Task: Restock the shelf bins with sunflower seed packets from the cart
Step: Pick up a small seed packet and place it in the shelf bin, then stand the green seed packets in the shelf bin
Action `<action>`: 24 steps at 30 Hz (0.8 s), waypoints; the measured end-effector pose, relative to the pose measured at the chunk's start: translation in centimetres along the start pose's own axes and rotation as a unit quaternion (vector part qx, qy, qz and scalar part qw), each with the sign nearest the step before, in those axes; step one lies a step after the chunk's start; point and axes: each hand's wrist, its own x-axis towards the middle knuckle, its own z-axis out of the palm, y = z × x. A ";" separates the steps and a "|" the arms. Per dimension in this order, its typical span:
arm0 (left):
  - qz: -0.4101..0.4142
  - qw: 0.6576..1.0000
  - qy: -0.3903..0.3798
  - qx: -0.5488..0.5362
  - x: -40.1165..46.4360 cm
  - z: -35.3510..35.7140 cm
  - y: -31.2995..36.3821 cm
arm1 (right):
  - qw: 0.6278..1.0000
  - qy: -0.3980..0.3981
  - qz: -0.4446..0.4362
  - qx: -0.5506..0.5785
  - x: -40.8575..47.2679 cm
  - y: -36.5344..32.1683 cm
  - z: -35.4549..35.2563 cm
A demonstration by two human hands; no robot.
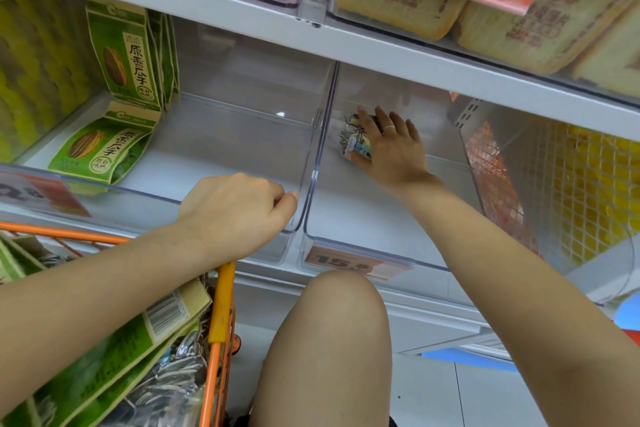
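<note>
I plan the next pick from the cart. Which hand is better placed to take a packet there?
Left. The left hand is free at the bin edge, just above the cart. The right hand is deep in the right bin, on a packet.
</note>
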 end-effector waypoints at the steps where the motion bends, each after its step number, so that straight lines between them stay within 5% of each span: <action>1: -0.003 1.000 -0.008 -0.008 0.1 0.0 -0.1 | 1.000 0.006 -0.002 0.004 -0.1 0.1 -0.6; 7: 0.056 0.988 -0.094 -0.113 0.1 -2.1 -1.5 | 0.995 0.020 0.018 0.093 -3.2 -1.2 -7.2; 12: 0.088 0.993 -0.027 -0.077 -2.8 -7.4 -3.9 | 0.940 0.226 -0.081 0.240 -11.6 -5.7 -11.2; 20: 0.058 0.992 -0.037 -0.103 -11.9 -10.7 -8.1 | 0.886 0.167 -0.224 0.370 -17.7 -14.8 -13.3; 24: 0.019 0.995 -0.023 -0.093 -16.2 -11.2 -10.2 | 0.906 0.004 -0.323 0.273 -16.9 -16.5 -12.8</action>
